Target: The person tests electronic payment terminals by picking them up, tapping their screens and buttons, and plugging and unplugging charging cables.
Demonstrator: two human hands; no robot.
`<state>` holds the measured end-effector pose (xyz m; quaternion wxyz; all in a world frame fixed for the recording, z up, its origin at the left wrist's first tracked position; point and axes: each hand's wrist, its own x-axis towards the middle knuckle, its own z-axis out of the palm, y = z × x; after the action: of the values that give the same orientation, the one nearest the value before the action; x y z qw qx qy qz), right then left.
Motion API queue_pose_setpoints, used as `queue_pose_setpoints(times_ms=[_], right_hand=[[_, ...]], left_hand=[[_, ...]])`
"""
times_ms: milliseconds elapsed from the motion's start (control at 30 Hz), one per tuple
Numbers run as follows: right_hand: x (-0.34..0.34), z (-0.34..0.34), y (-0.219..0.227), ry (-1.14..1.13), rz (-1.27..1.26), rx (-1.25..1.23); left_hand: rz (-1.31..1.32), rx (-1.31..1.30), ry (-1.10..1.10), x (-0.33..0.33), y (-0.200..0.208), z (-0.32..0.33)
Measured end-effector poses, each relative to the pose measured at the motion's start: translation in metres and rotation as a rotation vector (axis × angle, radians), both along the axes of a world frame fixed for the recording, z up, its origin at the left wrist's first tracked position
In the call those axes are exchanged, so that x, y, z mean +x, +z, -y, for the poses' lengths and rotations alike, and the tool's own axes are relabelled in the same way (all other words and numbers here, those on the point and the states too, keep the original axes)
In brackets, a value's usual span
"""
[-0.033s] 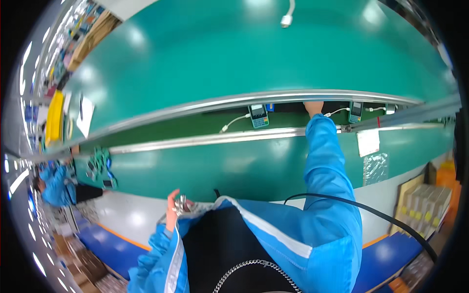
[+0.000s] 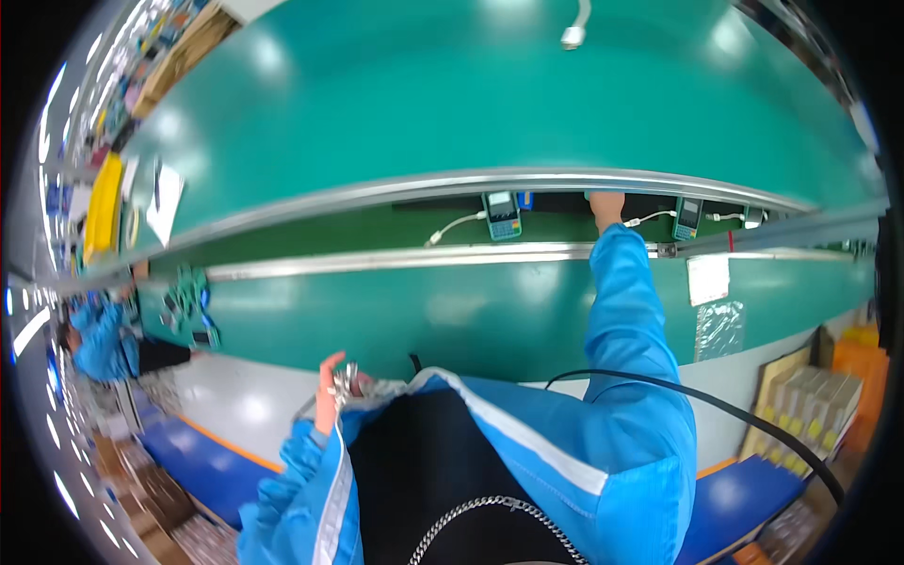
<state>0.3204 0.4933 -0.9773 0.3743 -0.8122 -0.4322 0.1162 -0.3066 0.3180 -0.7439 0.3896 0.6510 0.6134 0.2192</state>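
Observation:
My right arm stretches forward over the bench, and my right hand (image 2: 607,209) is in the dark green channel, partly under the metal rail. The rail hides its fingers, and a bit of teal shows beside them. Left of it lies a card terminal (image 2: 502,217) with a white cable (image 2: 457,227) and a small blue piece (image 2: 525,201) beside it. To its right is another card terminal (image 2: 687,218), also cabled. My left hand (image 2: 327,400) is close to my body by the jacket edge, fingers curled around a shiny metal piece (image 2: 346,382) whose kind I cannot make out.
Two metal rails (image 2: 424,265) border the channel. On the bench are a white card (image 2: 708,280), a clear plastic bag (image 2: 719,330), tangled green cables (image 2: 185,294) and a yellow bin (image 2: 104,209). A black cable (image 2: 716,403) passes my right arm. Another person (image 2: 104,344) works at far left.
The view has shifted slightly, so the bench things sit a little differently in the picture. Both hands keep nearly the same places.

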Motion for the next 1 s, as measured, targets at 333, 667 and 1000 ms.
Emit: queue_pose_setpoints(times_ms=[333, 667, 1000], right_hand=[[-0.317, 0.085, 0.182, 0.405, -0.508, 0.228], [-0.560, 0.125, 0.276, 0.847, -0.443, 0.375], [-0.758, 0.144, 0.303, 0.835, -0.113, 0.354]], left_hand=[[0.595, -0.082, 0.335, 0.015, 0.059, -0.036], [0.787, -0.153, 0.223, -0.116, 0.078, -0.017], [0.611, -0.200, 0.204, -0.318, 0.098, -0.015]])
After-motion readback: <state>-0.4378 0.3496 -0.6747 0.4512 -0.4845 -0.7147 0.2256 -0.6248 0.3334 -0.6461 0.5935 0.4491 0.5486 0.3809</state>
